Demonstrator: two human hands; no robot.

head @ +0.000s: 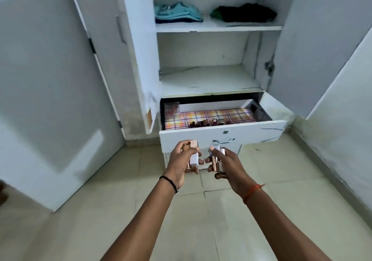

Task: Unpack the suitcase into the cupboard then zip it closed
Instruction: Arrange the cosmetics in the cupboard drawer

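Note:
The white cupboard (pixel 219 80) stands open ahead of me, its drawer (pixel 251 133) pulled out. A checked pink and yellow lining covers the drawer's bottom, and several small dark bottles (pixel 203 122) stand along its front. My left hand (pixel 181 161) grips a white box and rose-gold tubes (pixel 193 157) just in front of the drawer. Beside it, my right hand (pixel 225 165) grips several rose-gold and silver tubes (pixel 218 160). Folded light-blue clothes (pixel 177 13) and dark clothes (pixel 244 13) lie on the top shelf. The suitcase is out of view.
The cupboard's left door (pixel 106 45) and right door (pixel 314 45) hang open. A white wall panel (pixel 44 91) stands at the left. Pale floor tiles (pixel 201 220) run beneath my arms. The middle shelf (pixel 209 79) is bare.

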